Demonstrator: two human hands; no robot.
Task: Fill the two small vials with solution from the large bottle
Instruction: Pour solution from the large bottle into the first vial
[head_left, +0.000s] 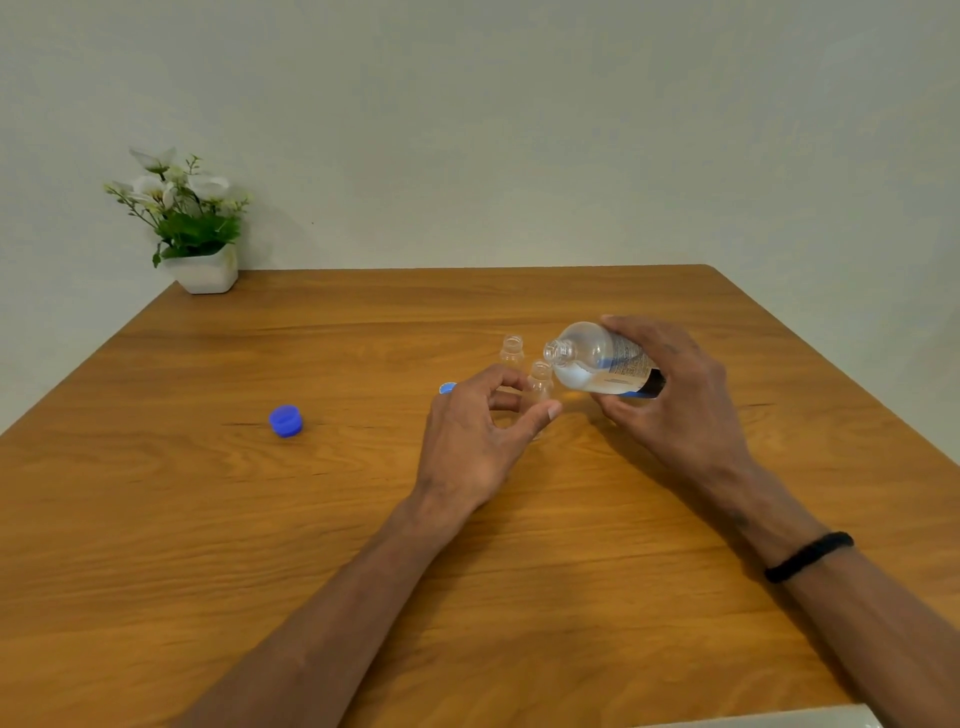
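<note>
The right hand grips the bottle, fingers wrapped round its labelled body, thumb underneath. The bottle is uncapped and tipped over to the left, nearly on its side, with its open mouth just above and beside the near vial. Clear liquid pools along the lower side of the bottle; whether any is running out I cannot tell.

The left hand holds the near vial, thumb to its front and fingers curled behind it, so the lower part of the vial is hidden. Its open neck stands upright above the hand. The far vial stands upright on the desk just behind and a little left, also open, apart from both hands. Both vials look clear; no liquid level can be made out in either.

A blue cap lies on the desk well to the left. A second blue cap peeks out just behind the left hand's knuckles. A black band circles the right wrist. At the far left corner of the desk sits a white pot of flowers against the wall.
</note>
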